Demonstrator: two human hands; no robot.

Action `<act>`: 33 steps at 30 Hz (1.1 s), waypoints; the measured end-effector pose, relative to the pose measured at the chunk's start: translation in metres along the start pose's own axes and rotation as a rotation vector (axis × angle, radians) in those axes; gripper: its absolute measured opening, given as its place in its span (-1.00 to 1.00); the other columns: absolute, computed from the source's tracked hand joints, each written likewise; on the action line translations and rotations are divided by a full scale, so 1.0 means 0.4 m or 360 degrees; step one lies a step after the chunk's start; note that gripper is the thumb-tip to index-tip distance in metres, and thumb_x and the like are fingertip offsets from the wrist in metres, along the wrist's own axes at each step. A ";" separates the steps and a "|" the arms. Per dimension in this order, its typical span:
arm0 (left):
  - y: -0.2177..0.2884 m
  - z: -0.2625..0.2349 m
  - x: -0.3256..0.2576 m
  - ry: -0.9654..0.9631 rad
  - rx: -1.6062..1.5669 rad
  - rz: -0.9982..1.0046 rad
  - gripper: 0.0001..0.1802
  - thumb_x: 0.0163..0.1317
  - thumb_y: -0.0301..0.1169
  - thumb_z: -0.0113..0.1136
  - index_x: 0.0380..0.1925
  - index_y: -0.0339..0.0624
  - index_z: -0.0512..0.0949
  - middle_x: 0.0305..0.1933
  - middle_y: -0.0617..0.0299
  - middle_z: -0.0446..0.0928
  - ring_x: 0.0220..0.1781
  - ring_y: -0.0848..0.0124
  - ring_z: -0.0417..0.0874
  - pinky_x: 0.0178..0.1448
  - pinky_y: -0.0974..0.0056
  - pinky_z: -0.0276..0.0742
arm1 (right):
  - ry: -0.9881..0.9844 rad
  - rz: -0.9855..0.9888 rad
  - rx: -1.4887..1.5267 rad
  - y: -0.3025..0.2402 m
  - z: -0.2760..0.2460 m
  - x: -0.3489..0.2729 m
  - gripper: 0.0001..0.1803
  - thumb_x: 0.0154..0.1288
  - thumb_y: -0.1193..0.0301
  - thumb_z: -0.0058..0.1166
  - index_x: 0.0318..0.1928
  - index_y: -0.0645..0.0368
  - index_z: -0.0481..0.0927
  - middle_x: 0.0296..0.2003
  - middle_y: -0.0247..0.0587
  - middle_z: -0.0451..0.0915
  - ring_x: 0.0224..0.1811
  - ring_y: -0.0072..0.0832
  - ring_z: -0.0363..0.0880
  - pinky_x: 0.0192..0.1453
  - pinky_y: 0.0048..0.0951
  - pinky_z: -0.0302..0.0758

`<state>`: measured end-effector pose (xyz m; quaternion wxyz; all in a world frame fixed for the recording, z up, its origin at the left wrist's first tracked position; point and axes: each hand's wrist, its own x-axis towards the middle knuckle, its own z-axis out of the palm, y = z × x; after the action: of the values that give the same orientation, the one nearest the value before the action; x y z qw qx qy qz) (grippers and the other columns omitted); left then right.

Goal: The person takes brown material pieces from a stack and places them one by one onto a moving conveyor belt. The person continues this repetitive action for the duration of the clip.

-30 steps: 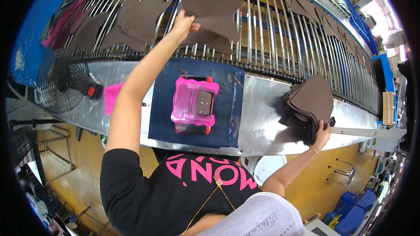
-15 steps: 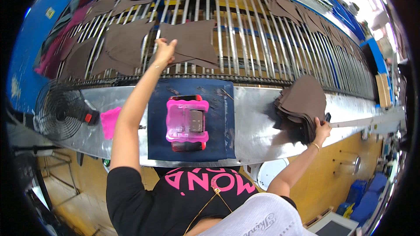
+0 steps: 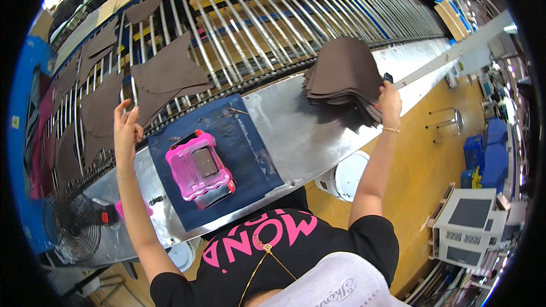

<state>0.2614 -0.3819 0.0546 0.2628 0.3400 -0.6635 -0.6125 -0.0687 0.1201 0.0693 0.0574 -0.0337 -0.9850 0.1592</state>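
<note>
My left hand (image 3: 128,129) is raised at the near edge of the slatted metal rack, fingers apart and nothing seen in them. Close by it lie flat dark brown cut pieces, one large brown piece (image 3: 168,74) to its upper right and another brown piece (image 3: 101,111) to its left. On the metal table at the right, a thick stack of brown pieces (image 3: 347,68) fans out in layers. My right hand (image 3: 390,103) closes on the right edge of this stack; its fingertips are partly hidden. A small black object (image 3: 388,78) shows just above that hand.
A dark blue mat (image 3: 250,170) on the metal table (image 3: 278,119) carries a pink scalloped tray (image 3: 196,166) with a brown block. At the left stand a black wire fan (image 3: 71,227) and a pink cloth (image 3: 119,209). A white bucket (image 3: 350,176) sits below the table edge.
The view has turned, so the table now runs aslant. My left hand has come away from the edge of the brown piece on the rack. My right hand stays at the stack.
</note>
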 end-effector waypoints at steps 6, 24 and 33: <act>0.087 0.055 -0.058 -0.0334 0.0093 0.0180 -0.61 0.28 -0.31 0.12 0.06 -0.24 0.40 -0.38 0.34 0.35 -0.71 0.63 0.36 -0.67 0.51 0.18 | 0.0183 -0.0505 0.0784 -0.173 -0.166 -0.168 -0.67 0.46 0.31 -0.19 0.07 0.20 0.49 -0.49 -0.11 0.63 -0.50 -0.59 0.64 -0.50 -0.55 0.44; 0.182 -0.241 -0.324 0.0408 0.0459 0.0639 -0.73 0.27 -0.40 0.15 -0.07 -0.28 0.51 -0.54 0.27 0.52 -0.54 0.59 0.51 -0.49 0.50 0.34 | -0.0911 -0.1850 0.1636 -0.586 0.140 -0.570 -0.82 0.01 0.52 0.31 -0.31 0.19 0.62 -0.43 -0.22 0.62 -0.41 -0.42 0.48 -0.15 -0.47 0.39; 0.057 -0.277 -0.389 0.0319 0.0590 0.0402 -0.82 0.23 -0.57 0.14 -0.16 -0.33 0.50 -0.48 0.30 0.52 -0.53 0.61 0.53 -0.47 0.51 0.40 | -0.0599 -0.2216 0.1371 -0.532 0.166 -0.548 -0.87 -0.02 0.53 0.29 -0.39 0.10 0.64 -0.48 -0.34 0.61 -0.45 -0.40 0.47 -0.14 -0.36 0.25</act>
<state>0.4413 -0.3314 0.1001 0.3349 0.3558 -0.7725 -0.4056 0.1301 -0.1205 0.0518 -0.0149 0.6338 -0.6271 0.4526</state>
